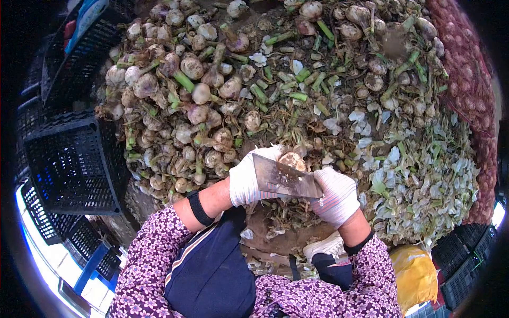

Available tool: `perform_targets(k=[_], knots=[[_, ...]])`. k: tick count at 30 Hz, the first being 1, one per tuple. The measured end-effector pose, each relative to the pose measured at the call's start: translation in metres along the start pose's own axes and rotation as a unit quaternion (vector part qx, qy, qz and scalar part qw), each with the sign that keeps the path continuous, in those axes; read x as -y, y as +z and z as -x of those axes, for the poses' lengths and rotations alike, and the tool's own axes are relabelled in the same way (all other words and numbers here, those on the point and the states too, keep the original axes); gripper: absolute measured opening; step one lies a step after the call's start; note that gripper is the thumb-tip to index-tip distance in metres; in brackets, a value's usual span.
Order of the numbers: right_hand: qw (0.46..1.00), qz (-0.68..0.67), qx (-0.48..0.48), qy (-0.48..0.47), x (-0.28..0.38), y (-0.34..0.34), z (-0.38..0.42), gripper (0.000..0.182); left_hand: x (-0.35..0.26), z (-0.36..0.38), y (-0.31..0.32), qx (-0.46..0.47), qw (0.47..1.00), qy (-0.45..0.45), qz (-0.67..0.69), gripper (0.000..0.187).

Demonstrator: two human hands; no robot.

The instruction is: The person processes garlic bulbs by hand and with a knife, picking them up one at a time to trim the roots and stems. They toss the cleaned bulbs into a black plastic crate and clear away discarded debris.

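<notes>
My left hand (245,179), in a white knit glove, is closed around a garlic bulb (292,160) whose pale cut root side faces up. A wide, stained knife blade (283,179) lies across in front of the bulb and overlaps my left fingers. My right hand (338,197), gloved in white with coloured stripes, grips this knife by its handle, which the fingers hide. Cut stalks and dry skins lie beneath both hands.
Whole garlic bulbs (183,135) are heaped at the left, with peeled skins (419,183) at the right. Black plastic crates (95,159) stand along the left side. Red mesh sacks (472,90) line the right, and a yellow bag (416,275) sits at lower right.
</notes>
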State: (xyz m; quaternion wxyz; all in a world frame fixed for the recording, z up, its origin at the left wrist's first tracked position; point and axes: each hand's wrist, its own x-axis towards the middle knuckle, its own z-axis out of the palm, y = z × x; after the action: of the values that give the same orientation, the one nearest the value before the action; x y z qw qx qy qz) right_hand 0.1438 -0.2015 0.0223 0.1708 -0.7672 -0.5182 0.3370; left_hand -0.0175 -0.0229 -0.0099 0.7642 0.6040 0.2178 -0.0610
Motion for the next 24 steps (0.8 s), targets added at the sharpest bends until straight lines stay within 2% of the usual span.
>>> perform_targets(k=[2, 3, 4, 6, 7, 9, 10, 12, 13, 15, 16, 18, 19, 20, 21, 22, 23, 24], knots=[[0.998, 0.009, -0.004, 0.055, -0.017, 0.009, 0.001, 0.02, -0.005, 0.001, 0.006, 0.011, 0.99, -0.103, -0.098, 0.06], [0.983, 0.057, 0.066, 0.162, -0.052, 0.018, -0.006, 0.018, -0.033, 0.01, 0.006, 0.045, 0.988, -0.007, -0.15, 0.062], [0.962, 0.031, 0.075, 0.262, -0.067, 0.018, 0.0, 0.019, -0.059, 0.013, 0.001, 0.094, 0.973, -0.045, -0.206, 0.064], [0.973, 0.022, 0.004, 0.23, -0.07, 0.015, 0.011, 0.019, -0.047, 0.009, 0.002, 0.056, 0.983, -0.037, -0.172, 0.067], [0.981, -0.001, -0.049, 0.19, -0.068, 0.015, 0.014, 0.017, -0.039, 0.006, 0.001, 0.05, 0.977, -0.017, -0.205, 0.07], [0.956, -0.155, -0.032, 0.246, -0.059, 0.012, 0.011, 0.017, -0.048, 0.002, 0.0, 0.07, 0.972, -0.018, -0.224, 0.077], [0.941, -0.222, -0.038, 0.254, -0.055, 0.008, 0.002, 0.019, -0.043, -0.001, 0.001, 0.083, 0.96, 0.043, -0.262, 0.069], [0.942, -0.231, -0.009, 0.242, -0.042, -0.009, 0.001, 0.02, -0.036, -0.004, 0.002, 0.109, 0.918, 0.108, -0.366, 0.056], [0.959, -0.203, 0.008, 0.197, -0.036, -0.017, -0.002, 0.02, -0.036, -0.007, 0.003, 0.107, 0.918, 0.111, -0.367, 0.056], [0.976, -0.17, 0.037, 0.132, -0.024, -0.028, -0.003, 0.022, -0.036, -0.01, 0.005, 0.158, 0.853, 0.168, -0.468, 0.043], [0.976, -0.168, 0.035, 0.132, -0.021, -0.026, -0.005, 0.022, -0.036, -0.011, 0.006, 0.159, 0.853, 0.17, -0.468, 0.043], [0.98, -0.13, 0.094, 0.117, -0.022, -0.026, -0.01, 0.024, -0.033, -0.016, 0.008, 0.219, 0.8, 0.214, -0.515, 0.032], [0.972, -0.177, 0.098, 0.122, -0.024, -0.024, -0.012, 0.024, -0.036, -0.017, 0.008, 0.197, 0.797, 0.243, -0.516, 0.025], [0.971, -0.171, 0.11, 0.127, -0.03, -0.02, -0.011, 0.025, -0.04, -0.015, 0.007, 0.225, 0.771, 0.196, -0.562, 0.021], [0.974, -0.106, 0.142, 0.145, -0.042, -0.012, -0.009, 0.025, -0.042, -0.012, -0.002, 0.148, 0.876, 0.167, -0.427, 0.021], [0.971, -0.044, 0.174, 0.161, -0.057, 0.003, -0.005, 0.026, -0.044, -0.005, -0.017, 0.07, 0.95, 0.127, -0.276, 0.021], [0.974, -0.087, 0.131, 0.165, -0.081, 0.021, 0.01, 0.031, -0.069, 0.004, -0.036, -0.022, 0.874, 0.181, -0.45, 0.018], [0.976, -0.079, 0.124, 0.163, -0.105, 0.015, 0.01, 0.031, -0.099, 0.014, -0.057, -0.124, 0.755, 0.226, -0.603, 0.016]])
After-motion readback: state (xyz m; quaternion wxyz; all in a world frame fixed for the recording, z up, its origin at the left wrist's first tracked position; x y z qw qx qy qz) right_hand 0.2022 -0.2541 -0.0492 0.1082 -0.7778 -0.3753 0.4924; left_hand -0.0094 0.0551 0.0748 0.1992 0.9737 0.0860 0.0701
